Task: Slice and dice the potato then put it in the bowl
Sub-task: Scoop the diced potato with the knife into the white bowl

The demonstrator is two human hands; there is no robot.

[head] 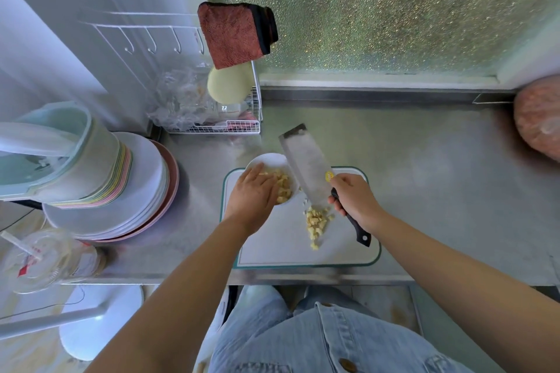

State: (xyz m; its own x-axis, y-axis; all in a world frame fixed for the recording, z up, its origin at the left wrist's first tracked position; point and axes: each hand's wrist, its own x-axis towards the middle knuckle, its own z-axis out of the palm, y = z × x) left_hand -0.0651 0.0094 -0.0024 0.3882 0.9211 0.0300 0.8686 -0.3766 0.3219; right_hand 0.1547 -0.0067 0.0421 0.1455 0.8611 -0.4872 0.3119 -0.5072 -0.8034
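**Two hands busy over a cutting board (pixel 288 251)**

Closest to the person, a pale denim shirt (pixel 318 339) presses up to the edge of the steel counter (pixel 424 179), and both bare forearms reach out over it. The white, green-rimmed board lies flat on the counter just ahead. Near its middle sits a loose heap of potato cubes (pixel 316 222), with a few strays beside it.

The right hand (pixel 354 200) is wrapped round the black handle of a cleaver (pixel 306 166). The broad blade slants up and away to the left, its heel just above the heap and its tip out over the counter beyond the bowl (pixel 266 159).

The left hand (pixel 251 194) lies palm down with its fingers loosely stretched over the bowl, fingertips at the potato pieces (pixel 284 186) inside. From here it seems to grip nothing. The small white bowl stands on the board's far left corner.

Off to the left stands a stack of plates (pixel 136 191), with a clear plastic cup (pixel 39 257) and straw nearer the counter's edge. Further back is a white wire rack (pixel 230 127), a red cloth (pixel 233 33) hanging above it, and a frosted window (pixel 378 9) behind the counter.
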